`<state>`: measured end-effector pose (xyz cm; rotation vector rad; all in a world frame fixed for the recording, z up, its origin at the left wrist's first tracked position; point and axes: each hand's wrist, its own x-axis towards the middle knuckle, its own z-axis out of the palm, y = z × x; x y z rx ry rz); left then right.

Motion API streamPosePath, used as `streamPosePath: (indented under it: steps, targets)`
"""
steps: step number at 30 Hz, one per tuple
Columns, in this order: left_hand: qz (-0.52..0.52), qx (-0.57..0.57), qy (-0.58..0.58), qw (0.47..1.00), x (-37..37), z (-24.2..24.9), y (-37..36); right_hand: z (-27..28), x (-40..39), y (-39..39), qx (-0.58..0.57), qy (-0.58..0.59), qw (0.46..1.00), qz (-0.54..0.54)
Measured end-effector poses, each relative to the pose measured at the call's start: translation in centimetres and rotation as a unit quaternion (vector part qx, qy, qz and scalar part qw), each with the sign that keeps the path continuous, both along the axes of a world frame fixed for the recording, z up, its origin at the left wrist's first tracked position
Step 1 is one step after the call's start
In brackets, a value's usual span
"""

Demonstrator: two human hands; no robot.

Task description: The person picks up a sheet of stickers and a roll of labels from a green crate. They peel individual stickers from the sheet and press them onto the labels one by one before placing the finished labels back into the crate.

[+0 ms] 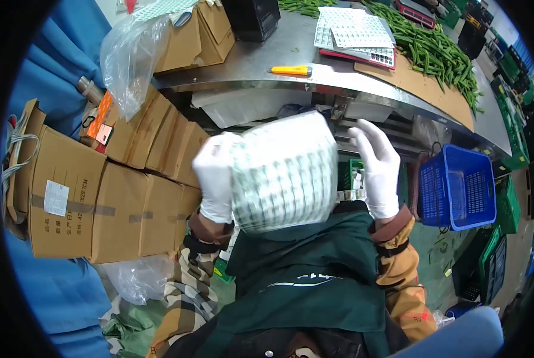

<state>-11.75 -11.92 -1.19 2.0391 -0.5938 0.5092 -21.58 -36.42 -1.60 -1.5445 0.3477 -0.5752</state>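
Note:
My left hand (214,179), in a white glove, grips the left edge of a thick stack of printed label sheets (282,173) held up in front of my chest. My right hand (377,164), also gloved, is raised just right of the stack with fingers spread, apart from it and holding nothing. The sheets are white with rows of small green-printed labels and look blurred. Below them is my dark green apron (308,280).
A steel table (261,62) ahead carries more label sheets (356,30), an orange utility knife (292,70), a calculator (374,58) and green beans (440,53). Cardboard boxes (100,197) stand at the left, a blue plastic basket (457,188) at the right.

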Motion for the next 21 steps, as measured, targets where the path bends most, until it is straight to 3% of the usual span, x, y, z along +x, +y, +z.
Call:
streamPosePath:
  steps: [1,2,3,4,5,7,8,10,16,17,20,21]
  targets:
    - [0.018,-0.186,0.111,0.976,1.0,-0.7,0.8,-2.1,-0.2,-1.2,-0.008,0.000,1.000,-0.014]
    - [0.036,-0.363,0.219,0.905,1.8,-1.5,1.4,-5.1,-0.5,-2.0,-0.016,0.001,0.999,-0.028]
    - [0.049,-0.396,0.219,0.891,1.9,-1.6,1.3,-8.0,-1.1,-2.3,0.028,0.052,0.998,0.018]
    - [0.061,-0.427,0.219,0.875,2.0,-1.8,1.1,-9.0,-1.9,-1.4,0.128,0.153,0.979,0.051]
    - [0.071,-0.458,0.219,0.859,2.1,-1.9,0.8,-9.5,-2.9,0.3,0.285,0.177,0.931,0.143]
    - [0.084,-0.488,0.223,0.840,1.9,-2.9,-0.1,-11.4,-4.0,4.7,0.474,0.198,0.809,0.287]
    - [0.090,-0.501,0.226,0.830,1.7,-3.5,-0.4,-11.6,-4.2,6.8,0.555,0.194,0.749,0.305]
    - [0.107,-0.463,0.253,0.843,0.6,-3.6,-0.8,-11.8,-3.9,9.8,0.607,0.130,0.712,0.327]
    - [0.082,-0.498,0.295,0.811,-1.1,-3.6,-0.4,-10.6,-1.4,6.9,0.398,0.116,0.898,0.146]
    - [0.104,-0.483,0.294,0.818,-1.2,-3.3,-0.2,-10.9,-1.4,6.7,0.374,0.158,0.905,0.129]
    - [0.110,-0.514,0.273,0.806,0.3,-3.7,-0.3,-12.9,-2.4,8.3,0.475,0.257,0.823,0.177]
    - [0.099,-0.539,0.281,0.788,0.5,-3.6,-0.7,-12.7,-2.7,9.2,0.500,0.246,0.795,0.239]
